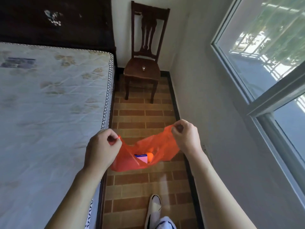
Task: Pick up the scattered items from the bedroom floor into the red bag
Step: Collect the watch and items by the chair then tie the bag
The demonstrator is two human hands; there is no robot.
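Observation:
A red plastic bag point(163, 144) hangs above the tiled floor, stretched wide between both hands. My left hand point(102, 149) pinches the bag's left handle; my right hand point(186, 136) pinches the right handle. Through the bag's mouth I see a pink and blue box point(142, 158) and an orange round object point(150, 157) beside it. No loose items show on the visible floor.
A mattress point(49, 104) on a dark bed frame fills the left side. A dark wooden chair point(143, 63) with a small clear object point(144, 68) on its seat stands at the far end of the narrow tiled aisle point(143, 116). A wall and window point(264, 63) close the right. My shoe point(154, 209) is below.

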